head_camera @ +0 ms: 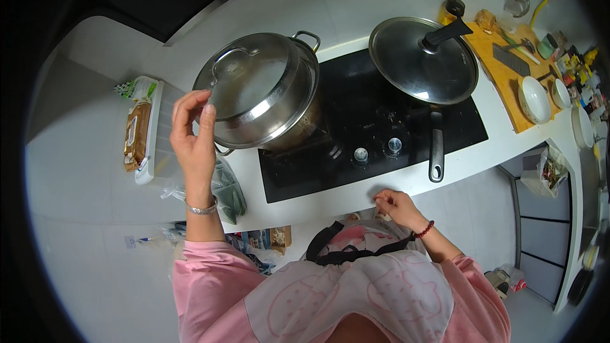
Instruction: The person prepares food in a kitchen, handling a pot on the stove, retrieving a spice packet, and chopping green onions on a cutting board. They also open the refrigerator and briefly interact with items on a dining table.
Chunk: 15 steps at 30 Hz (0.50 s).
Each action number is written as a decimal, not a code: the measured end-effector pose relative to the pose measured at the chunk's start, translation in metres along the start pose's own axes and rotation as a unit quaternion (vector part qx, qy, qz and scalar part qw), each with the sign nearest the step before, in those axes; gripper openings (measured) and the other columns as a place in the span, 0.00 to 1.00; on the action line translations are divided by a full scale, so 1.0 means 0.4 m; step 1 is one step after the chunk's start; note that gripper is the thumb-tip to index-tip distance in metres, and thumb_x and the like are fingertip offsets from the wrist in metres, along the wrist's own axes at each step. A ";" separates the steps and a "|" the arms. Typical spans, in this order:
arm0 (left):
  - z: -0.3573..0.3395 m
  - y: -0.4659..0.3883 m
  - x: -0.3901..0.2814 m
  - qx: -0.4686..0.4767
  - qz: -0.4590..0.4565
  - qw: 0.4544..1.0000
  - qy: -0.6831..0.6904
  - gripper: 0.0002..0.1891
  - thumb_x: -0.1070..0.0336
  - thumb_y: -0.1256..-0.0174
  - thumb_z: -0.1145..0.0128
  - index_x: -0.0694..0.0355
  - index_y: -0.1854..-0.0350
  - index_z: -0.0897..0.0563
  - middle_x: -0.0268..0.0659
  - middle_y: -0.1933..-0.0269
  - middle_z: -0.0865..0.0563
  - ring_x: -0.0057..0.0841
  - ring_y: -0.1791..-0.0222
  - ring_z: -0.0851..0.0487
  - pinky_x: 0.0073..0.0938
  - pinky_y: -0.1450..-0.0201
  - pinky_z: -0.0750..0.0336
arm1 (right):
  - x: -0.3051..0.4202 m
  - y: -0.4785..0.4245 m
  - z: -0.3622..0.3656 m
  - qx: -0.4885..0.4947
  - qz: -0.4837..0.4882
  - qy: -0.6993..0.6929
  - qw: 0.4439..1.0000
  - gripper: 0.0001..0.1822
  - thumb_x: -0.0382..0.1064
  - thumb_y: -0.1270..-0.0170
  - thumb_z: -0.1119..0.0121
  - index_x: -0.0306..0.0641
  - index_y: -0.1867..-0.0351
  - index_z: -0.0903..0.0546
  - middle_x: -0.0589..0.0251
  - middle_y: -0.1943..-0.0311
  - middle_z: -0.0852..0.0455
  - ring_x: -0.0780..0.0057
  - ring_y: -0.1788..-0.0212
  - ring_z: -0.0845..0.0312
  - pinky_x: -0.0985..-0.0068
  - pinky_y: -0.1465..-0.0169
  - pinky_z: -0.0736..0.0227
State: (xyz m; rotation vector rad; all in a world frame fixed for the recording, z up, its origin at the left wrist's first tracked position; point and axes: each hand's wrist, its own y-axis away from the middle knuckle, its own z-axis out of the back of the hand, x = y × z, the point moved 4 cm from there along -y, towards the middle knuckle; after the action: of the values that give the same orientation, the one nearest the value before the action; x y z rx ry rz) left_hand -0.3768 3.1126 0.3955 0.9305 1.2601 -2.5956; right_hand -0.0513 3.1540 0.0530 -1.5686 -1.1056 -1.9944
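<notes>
My left hand (193, 128) is raised at the left side of a large stainless-steel pot (300, 126), its thumb and curled fingers apart with nothing seen between them. Covering the pot is a domed steel lid (257, 81) with a looped metal handle (221, 64). My right hand (398, 207) hangs at the front edge of the white counter (333, 209), fingers loosely curled in and holding nothing visible. Past it, a frying pan's black handle (436, 147) points toward me. A glass lid (414, 64) with a dark upright knob (445, 35) covers that pan.
Both vessels sit on a black cooktop (352, 90) with two knobs (394, 145). At right are a wooden board (495, 66), a slotted spatula (511, 59) and white bowls (534, 100). A clear plastic bag (231, 190) lies left of the cooktop, below a wall-side rack (152, 138).
</notes>
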 end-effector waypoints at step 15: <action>-0.497 0.527 0.187 0.339 0.139 0.925 0.099 0.17 0.70 0.41 0.34 0.63 0.49 0.21 0.35 0.57 0.21 0.20 0.69 0.22 0.20 0.67 0.25 | -0.158 0.193 -0.156 -0.172 -0.078 0.031 0.981 0.10 0.41 0.35 0.42 0.37 0.62 0.18 0.51 0.74 0.16 0.59 0.71 0.19 0.66 0.65 0.26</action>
State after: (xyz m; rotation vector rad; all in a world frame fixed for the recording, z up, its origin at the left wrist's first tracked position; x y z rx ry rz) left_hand -0.2685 3.1354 0.1174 1.3738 0.1767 -2.7636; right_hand -0.0176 3.0472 0.0164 -1.6070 -0.9202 -2.4290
